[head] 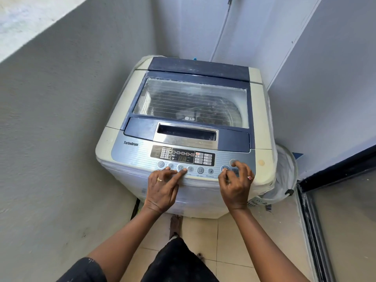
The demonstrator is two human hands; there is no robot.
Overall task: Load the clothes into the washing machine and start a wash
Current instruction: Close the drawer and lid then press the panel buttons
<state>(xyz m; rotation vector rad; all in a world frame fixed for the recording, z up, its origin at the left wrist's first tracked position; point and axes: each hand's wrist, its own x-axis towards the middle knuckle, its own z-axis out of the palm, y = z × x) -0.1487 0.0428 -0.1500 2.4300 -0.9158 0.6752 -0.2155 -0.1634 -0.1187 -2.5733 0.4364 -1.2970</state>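
Observation:
A cream and blue top-loading washing machine [114, 123] stands in the corner with its glass lid [191, 100] closed. Dark clothes [203, 113] show dimly through the glass inside the drum. The control panel [183, 155] runs along the front edge with a row of round buttons. My left hand [162, 190] lies at the panel's front edge, index finger stretched out with its tip by a round button in the middle of the row. My right hand [236, 184] hovers over the right end of the panel, fingers loosely bent, thumb near the blue button and fingertips by the button above it.
Grey walls close in on the left and behind. A white mesh laundry bag [284, 178] slumps against the machine's right side. A dark-framed door [311, 220] stands at the right. A thin hose [221, 29] runs down the back wall. My bare feet stand on pale floor tiles [234, 241].

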